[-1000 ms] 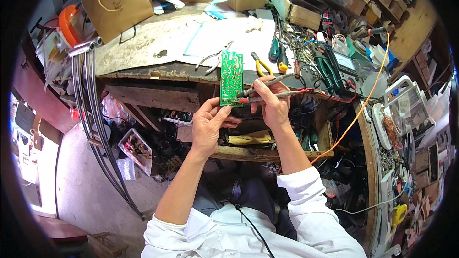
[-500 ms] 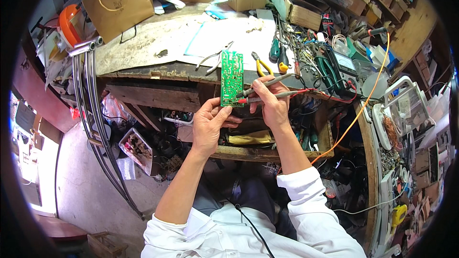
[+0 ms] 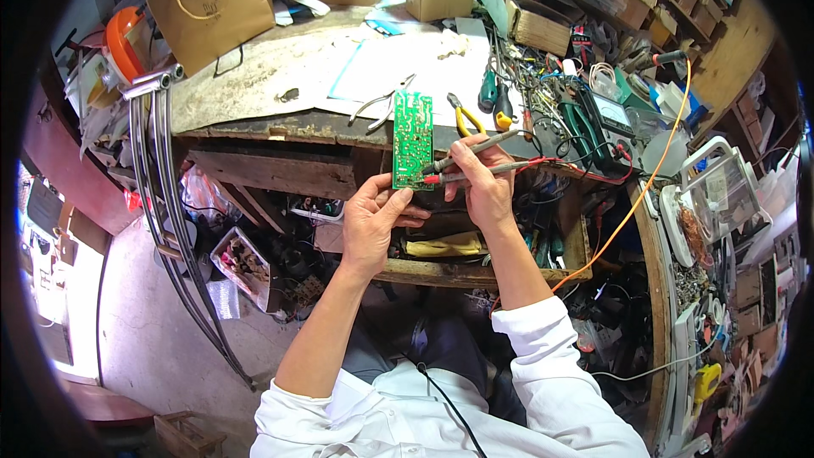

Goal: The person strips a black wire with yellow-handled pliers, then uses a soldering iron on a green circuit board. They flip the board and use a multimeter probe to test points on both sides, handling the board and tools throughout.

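My left hand (image 3: 373,225) grips the lower end of a green circuit board (image 3: 413,140), thumb on its face. The board stands nearly upright in front of the bench edge, solder side toward me. In my right hand (image 3: 483,182) are two multimeter probes, a red-tipped one (image 3: 454,176) and a dark one (image 3: 479,148), held side by side like chopsticks. Their tips are at the board's lower right; whether both touch it I cannot tell. A red lead and a black lead run right to an analog multimeter (image 3: 612,112) on the bench.
Behind the board lie silver-jawed pliers (image 3: 377,110), yellow-handled pliers (image 3: 462,114) and screwdrivers (image 3: 487,89). Below the bench edge is an open drawer (image 3: 475,271) with a yellow item inside. An orange cable (image 3: 649,182) crosses at right. Bent metal tubes (image 3: 161,195) lean at left.
The board has shifted very slightly to the right. Both hands and the probes keep nearly the same position.
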